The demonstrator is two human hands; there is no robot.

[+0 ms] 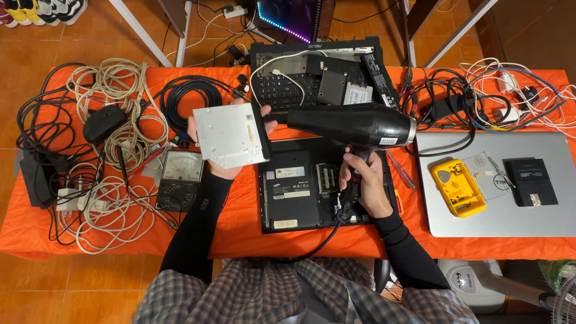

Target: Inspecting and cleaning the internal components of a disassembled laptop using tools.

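Left hand [223,147] grip clamped on flat silver metal optical drive [230,135], held above orange-covered surface [240,228]. Right hand [363,180] wrapped round handle of black hair dryer [354,126], nozzle pointing at drive, over upturned black laptop [300,195]. Analog multimeter [180,178] lies left.

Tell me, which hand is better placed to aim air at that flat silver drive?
The right hand, probably: it grips the black hair dryer, whose nozzle points left toward the optical drive. The left hand is busy holding that drive up.
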